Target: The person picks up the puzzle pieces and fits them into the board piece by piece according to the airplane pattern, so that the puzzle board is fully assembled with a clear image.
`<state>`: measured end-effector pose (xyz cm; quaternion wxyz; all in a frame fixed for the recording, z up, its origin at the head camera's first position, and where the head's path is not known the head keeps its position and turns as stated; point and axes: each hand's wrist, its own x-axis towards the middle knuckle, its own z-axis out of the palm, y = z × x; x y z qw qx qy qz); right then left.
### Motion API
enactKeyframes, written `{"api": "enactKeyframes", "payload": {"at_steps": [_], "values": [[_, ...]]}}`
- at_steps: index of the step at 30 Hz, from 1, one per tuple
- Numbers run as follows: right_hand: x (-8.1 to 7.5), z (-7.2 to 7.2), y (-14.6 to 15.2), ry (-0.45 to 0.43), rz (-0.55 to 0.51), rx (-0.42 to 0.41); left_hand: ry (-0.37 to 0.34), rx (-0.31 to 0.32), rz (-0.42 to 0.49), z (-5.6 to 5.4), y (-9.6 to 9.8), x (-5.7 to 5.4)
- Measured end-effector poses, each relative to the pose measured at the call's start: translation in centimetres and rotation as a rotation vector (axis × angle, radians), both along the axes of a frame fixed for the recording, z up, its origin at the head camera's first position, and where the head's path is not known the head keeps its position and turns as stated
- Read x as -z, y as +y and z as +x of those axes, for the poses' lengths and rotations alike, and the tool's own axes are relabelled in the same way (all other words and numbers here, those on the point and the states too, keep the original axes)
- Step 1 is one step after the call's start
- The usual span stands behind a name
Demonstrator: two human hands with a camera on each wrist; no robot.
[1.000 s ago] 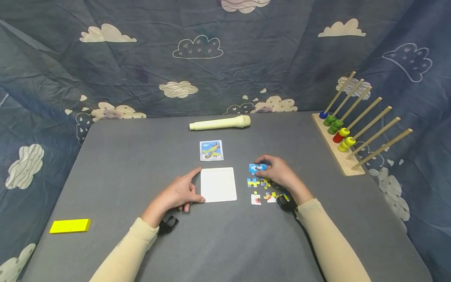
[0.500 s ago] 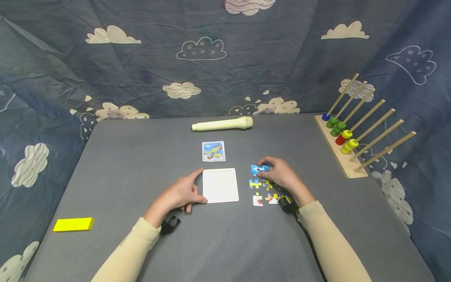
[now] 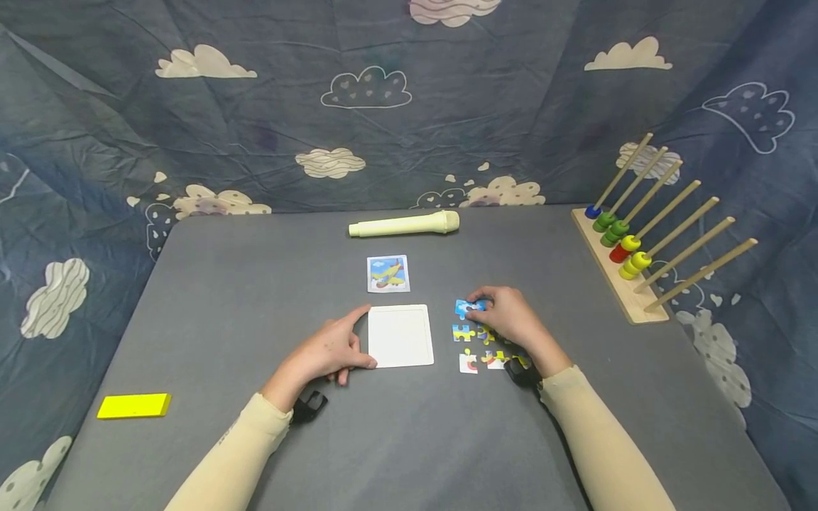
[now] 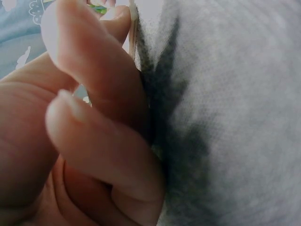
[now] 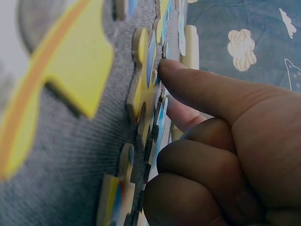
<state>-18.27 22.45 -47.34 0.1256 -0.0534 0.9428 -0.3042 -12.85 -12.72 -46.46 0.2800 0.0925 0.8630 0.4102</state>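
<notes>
A shallow white puzzle tray [image 3: 400, 336] lies flat on the grey table. At its left side is my left hand [image 3: 328, 349], index fingertip at the far corner and thumb at the near one, the other fingers bent underneath. Loose jigsaw pieces are laid out right of the tray, among them a yellow-and-blue piece [image 3: 461, 333] and a white-and-red piece [image 3: 468, 363]. My right hand [image 3: 511, 316] pinches a blue puzzle piece [image 3: 461, 306] between thumb and index finger, low over the table; the palm hides some pieces. In the right wrist view, the remaining fingers [image 5: 202, 155] are curled.
Beyond the tray lies an airplane picture card [image 3: 388, 274], with a pale yellow toy microphone [image 3: 404, 224] behind it. A wooden peg counting rack [image 3: 629, 294] with coloured beads stands at the right. At the left lies a yellow block [image 3: 134, 406]. A cloud-patterned cloth [image 3: 268, 128] hangs behind.
The head view shifts slightly, moving everything in it a little right and down. Both hands keep their places at the tray and the blue piece.
</notes>
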Motion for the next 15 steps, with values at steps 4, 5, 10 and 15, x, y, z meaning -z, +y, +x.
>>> {"api": "enactKeyframes", "payload": {"at_steps": [4,5,10,15], "values": [[0.0,-0.1,-0.1,0.003,0.008,-0.001,0.006,-0.003,-0.001,0.0,-0.1,-0.1],[0.0,-0.1,-0.1,0.000,0.004,0.001,0.008,-0.002,-0.002,0.0,-0.1,-0.1],[-0.2,-0.1,-0.2,-0.004,-0.029,0.012,0.015,-0.007,-0.001,0.0,-0.1,-0.1],[-1.0,0.4,-1.0,0.023,-0.066,-0.004,0.013,-0.004,0.002,0.1,-0.1,0.0]]}}
